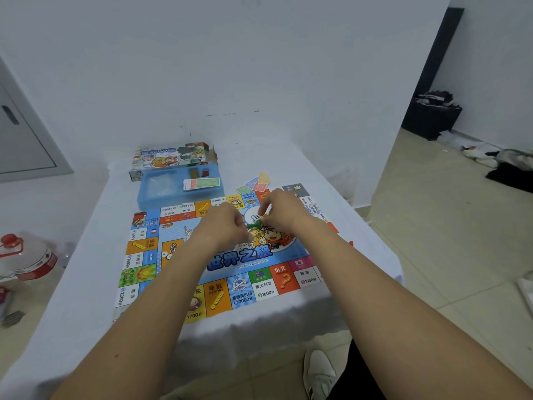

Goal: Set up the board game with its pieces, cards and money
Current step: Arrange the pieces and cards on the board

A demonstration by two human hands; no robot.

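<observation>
The colourful game board [173,246] lies flat on the white-covered table [86,284]. My left hand [227,226] and my right hand [281,210] are close together above the board's middle, fingers curled. Between them they pinch a small green item [254,224]; it is too small to tell what it is. A blue plastic tray [157,194] behind the board holds a stack of cards and paper money [202,184]. A few loose coloured cards [256,183] lie beyond the board's far edge.
The printed game box [170,155] stands at the table's back against the wall. A small red piece [350,243] lies off the board's right edge. A clear jug with a red cap [26,255] stands on the floor at left. My shoe [318,370] shows below the table's front edge.
</observation>
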